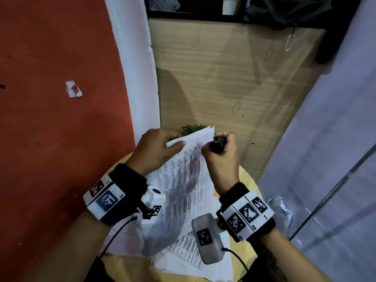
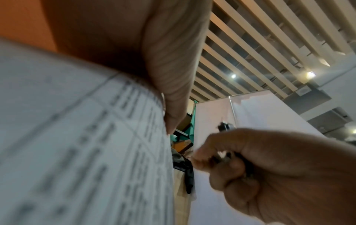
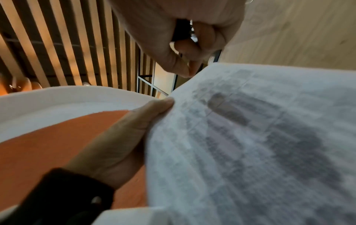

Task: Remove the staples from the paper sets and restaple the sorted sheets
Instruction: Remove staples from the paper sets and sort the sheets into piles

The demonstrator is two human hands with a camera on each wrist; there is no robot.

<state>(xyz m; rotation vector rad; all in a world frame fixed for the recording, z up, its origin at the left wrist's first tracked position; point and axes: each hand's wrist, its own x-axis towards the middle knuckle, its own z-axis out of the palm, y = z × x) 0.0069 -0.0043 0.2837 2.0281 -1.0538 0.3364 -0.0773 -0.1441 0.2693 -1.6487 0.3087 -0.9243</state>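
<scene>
Paper (image 1: 183, 180), thin and floppy, sits mid-frame; your left hand (image 1: 156, 151) pinches its top corner. Keep hold there. Your right hand (image 1: 221, 153) clamps a small black tool (image 1: 217, 146) beside it.

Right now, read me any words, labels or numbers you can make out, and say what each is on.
None can be read.
Held sheets: printed table rows, too blurred.
Sheets on the table: print too small.
Wrist bands: square code markers only, no words legible.
</scene>
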